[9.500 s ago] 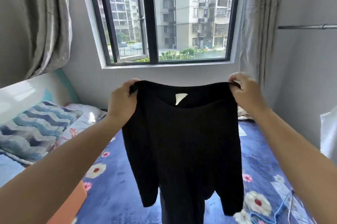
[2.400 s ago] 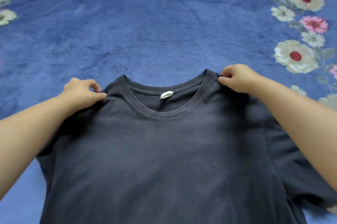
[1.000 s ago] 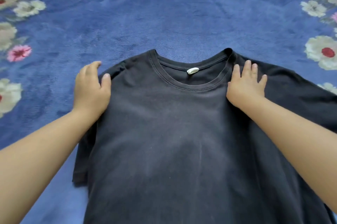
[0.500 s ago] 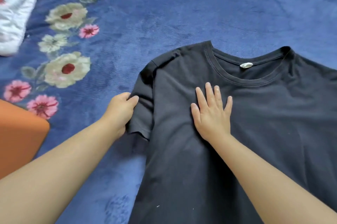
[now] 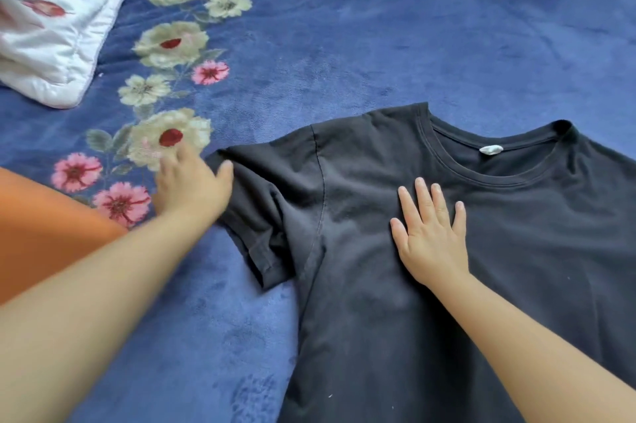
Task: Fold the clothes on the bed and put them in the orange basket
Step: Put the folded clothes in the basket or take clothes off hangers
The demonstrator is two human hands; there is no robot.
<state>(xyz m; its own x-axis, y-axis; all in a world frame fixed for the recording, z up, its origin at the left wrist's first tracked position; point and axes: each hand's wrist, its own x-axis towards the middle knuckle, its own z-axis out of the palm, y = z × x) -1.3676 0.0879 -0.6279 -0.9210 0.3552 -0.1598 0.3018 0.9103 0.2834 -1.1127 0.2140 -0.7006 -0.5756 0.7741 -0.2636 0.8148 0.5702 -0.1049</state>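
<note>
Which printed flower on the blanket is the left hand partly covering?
The big cream flower with the dark red centre, just above the left hand. The pink flowers sit lower left, uncovered.

Left hand [image 5: 192, 188] blurred; orange basket [image 5: 41, 230] cropped

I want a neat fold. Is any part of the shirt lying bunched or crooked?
Yes. The black T-shirt lies flat under the right hand, but its sleeve by the left hand is rumpled, with the hem doubled over unevenly.
</note>
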